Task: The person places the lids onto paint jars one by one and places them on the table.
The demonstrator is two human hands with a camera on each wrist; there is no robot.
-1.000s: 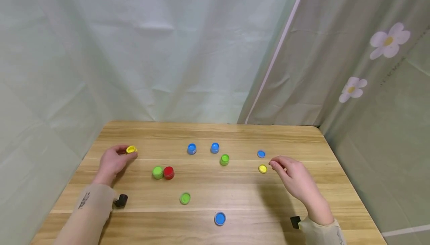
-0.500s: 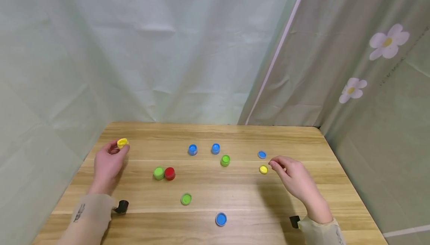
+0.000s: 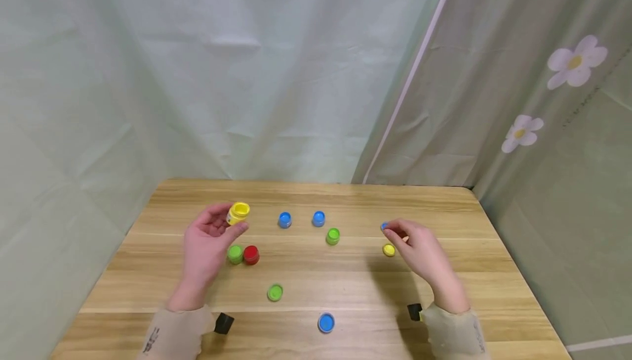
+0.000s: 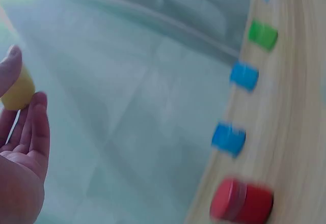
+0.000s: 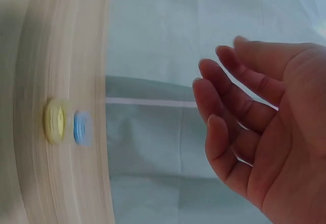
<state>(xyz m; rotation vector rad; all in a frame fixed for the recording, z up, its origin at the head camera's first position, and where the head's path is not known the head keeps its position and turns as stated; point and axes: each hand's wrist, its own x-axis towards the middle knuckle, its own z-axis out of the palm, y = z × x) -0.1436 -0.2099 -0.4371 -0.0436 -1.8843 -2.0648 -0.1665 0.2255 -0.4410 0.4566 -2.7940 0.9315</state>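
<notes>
Above the left part of the table, my left hand (image 3: 203, 250) holds a small yellow paint pot (image 3: 239, 213) between thumb and fingers. The pot has no lid on and tilts slightly. At the left edge of the left wrist view, the thumb partly covers this yellow pot (image 4: 19, 92). My right hand (image 3: 418, 250) hovers over the right side with fingers loosely bent and nothing in them, as the right wrist view shows. A yellow lid (image 3: 389, 250) lies just left of it, and a blue lid (image 3: 383, 226) is partly hidden behind its fingertips.
A green pot (image 3: 235, 254) and a red pot (image 3: 251, 255) stand side by side beyond my left wrist. Farther back are two blue pots (image 3: 285, 220) and another green pot (image 3: 333, 236). Nearer lie a green lid (image 3: 275, 293) and a blue lid (image 3: 326, 322). Curtains surround the wooden table (image 3: 365, 294).
My left hand first drifted left, lifting the yellow pot, then carried it right toward the middle. My right hand has shifted slightly left, its fingertips now overlapping the far blue lid.
</notes>
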